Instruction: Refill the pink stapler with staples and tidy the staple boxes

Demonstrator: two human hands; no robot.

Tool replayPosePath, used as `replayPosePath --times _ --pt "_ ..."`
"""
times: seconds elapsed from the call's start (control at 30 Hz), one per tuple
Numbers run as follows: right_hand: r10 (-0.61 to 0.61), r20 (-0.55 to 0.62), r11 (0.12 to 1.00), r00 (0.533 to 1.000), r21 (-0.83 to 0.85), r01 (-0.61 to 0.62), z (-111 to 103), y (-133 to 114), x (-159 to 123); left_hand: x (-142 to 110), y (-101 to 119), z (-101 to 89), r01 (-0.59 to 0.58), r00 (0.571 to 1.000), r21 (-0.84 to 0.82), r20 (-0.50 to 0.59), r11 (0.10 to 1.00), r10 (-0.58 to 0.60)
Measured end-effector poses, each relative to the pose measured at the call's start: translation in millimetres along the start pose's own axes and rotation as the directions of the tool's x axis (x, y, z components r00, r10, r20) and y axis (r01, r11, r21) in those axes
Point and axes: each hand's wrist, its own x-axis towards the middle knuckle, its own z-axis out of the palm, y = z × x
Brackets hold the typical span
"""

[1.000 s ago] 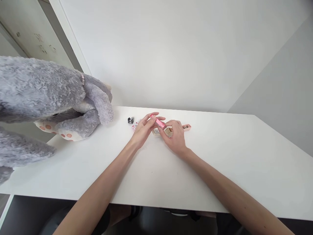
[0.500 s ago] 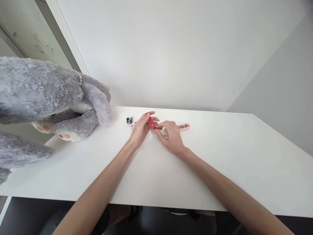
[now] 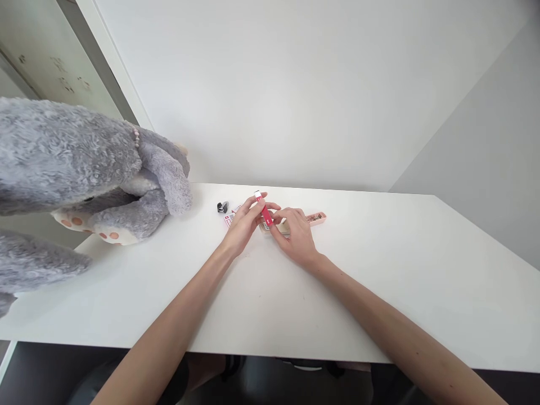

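Head view: slim red box held at the fingertips over a cream container

Nearest is the front edge of the white table [image 3: 270,304], with both forearms reaching across its top. The right hand [image 3: 298,239] has its thumb and bent fingers at the lower end of the slim red box [image 3: 266,216]; whether they pinch it or only touch it, I cannot tell. The left hand [image 3: 242,226] grasps the box, thumb laid along it, its white end pointing up and away. Behind the fingers sits the cream container [image 3: 284,227], partly covered, its contents hidden. To its right a pink tray [image 3: 319,221] holds small brownish pieces [image 3: 313,217], too small to identify; whether tray and container are joined is hidden. Beside the left hand lie pink-printed cards [image 3: 229,220], and just beyond them a black-and-silver object [image 3: 223,207]. A grey plush toy [image 3: 71,152] fills the left side, before the white wall [image 3: 270,101]
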Motion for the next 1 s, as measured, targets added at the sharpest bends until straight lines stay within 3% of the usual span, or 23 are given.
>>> replayPosePath --times 0.33,0.43,0.6,0.8,1.0 --pt "-0.043 -0.007 0.999 0.999 0.013 0.043 0.8 -0.9 0.1 -1.6 3.1 2.1 -0.02 0.999 0.053 0.051 0.998 0.018" --pt "-0.031 0.026 0.997 0.999 0.066 0.03 -3.0 -5.9 1.6 -2.3 3.9 2.4 -0.064 0.998 0.145 0.021 0.987 0.062" --pt "0.098 0.074 0.988 0.992 0.111 -0.105 -7.8 -6.4 -0.1 -3.8 3.9 3.4 -0.162 0.969 0.489 -0.083 0.857 0.231" --pt "0.218 0.052 0.957 0.975 0.184 -0.224 -5.7 -0.9 -1.5 -7.9 2.6 8.7 -0.199 0.965 0.656 0.002 0.728 0.262" --pt "0.331 0.148 0.858 0.932 0.364 -0.363 -9.8 -2.6 5.2 -7.0 -2.5 4.8 -0.26 0.95 0.748 0.084 0.611 0.302"
